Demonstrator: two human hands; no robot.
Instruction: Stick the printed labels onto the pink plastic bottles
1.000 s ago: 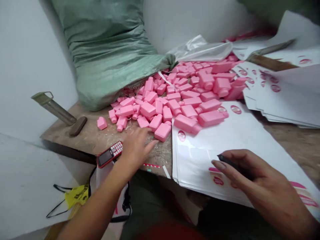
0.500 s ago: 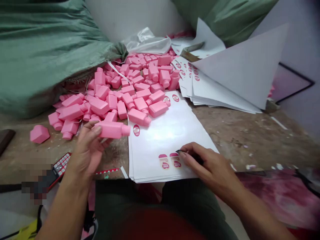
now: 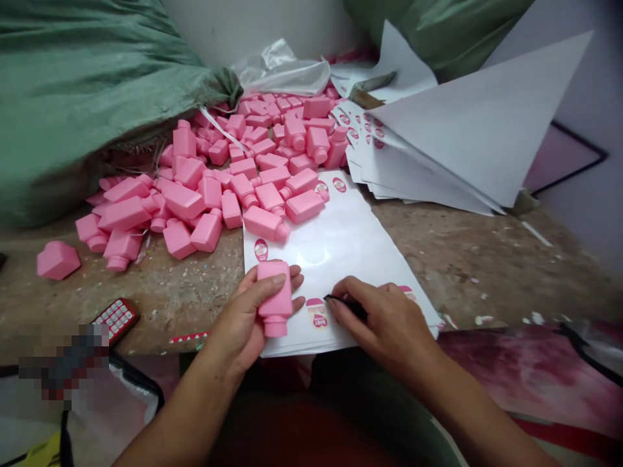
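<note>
My left hand (image 3: 253, 305) is closed around a pink plastic bottle (image 3: 275, 288), thumb on its flat face and neck pointing toward me. It hovers over the left front of a stack of white label sheets (image 3: 341, 240). My right hand (image 3: 384, 311) pinches a small black pointed tool (image 3: 353, 306) whose exact kind I cannot make out. Its tip is at the upper right corner of a pink-and-cream label (image 3: 318, 314) near the sheet's front edge. Part of another pink-topped label (image 3: 406, 290) shows beyond the right knuckles. Oval pink labels (image 3: 261, 250) sit farther up the sheet.
A heap of pink bottles (image 3: 209, 188) covers the table's back left, some lying on the sheets. Beside it bulges a green sack (image 3: 87, 117). More label sheets (image 3: 428, 168), one curled up, lie back right. A red keypad phone (image 3: 117, 318) is at the front left edge.
My left hand has brought the pink bottle rightward and down over the sheets, turning its neck toward me. The tool in my right hand has shifted left to the left label.
</note>
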